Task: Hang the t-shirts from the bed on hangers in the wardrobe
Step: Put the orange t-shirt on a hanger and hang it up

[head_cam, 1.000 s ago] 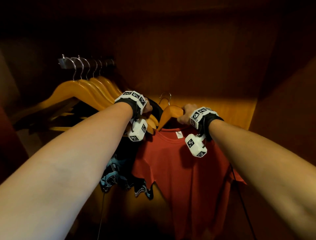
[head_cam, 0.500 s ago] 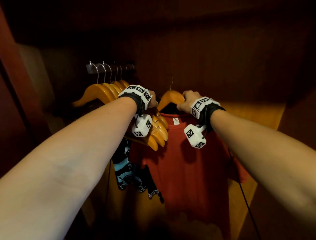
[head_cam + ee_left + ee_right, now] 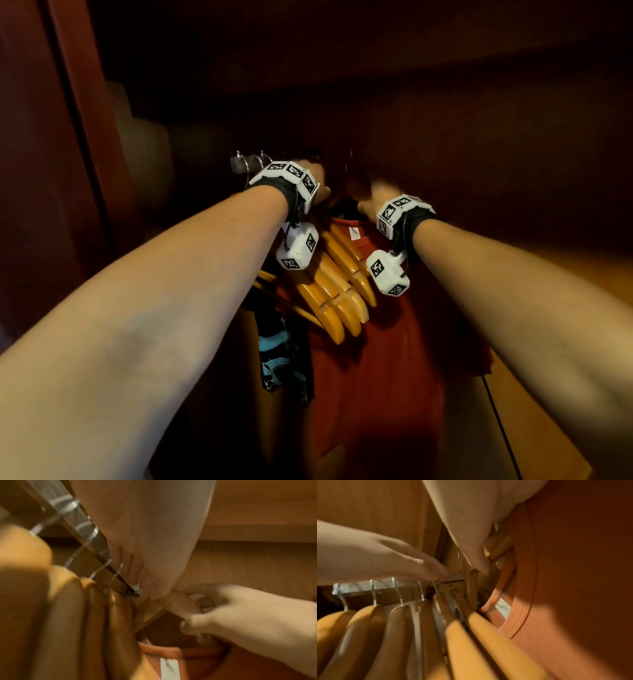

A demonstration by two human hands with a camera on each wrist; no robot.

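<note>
red t-shirt [image 3: 370, 359]: on wooden hanger [image 3: 178, 605] beside rail [image 3: 399, 586]. right hand [image 3: 240, 618] fingers curled round hanger. left hand [image 3: 382, 559] fingers straight, touching rail. spare hangers [image 3: 335, 291] alongside.

No words, brands or numbers can be read anywhere. The white neck label [image 3: 502, 607] inside the collar of the red t-shirt [image 3: 373, 377] is blurred in both wrist views and too small in the head view (faint grey marks, nothing legible). The white wrist blocks [image 3: 297, 250] carry black-and-white square code patterns, which are markers, not text. The dark garment [image 3: 281, 356] on the left shows a blue print without letters.
</note>
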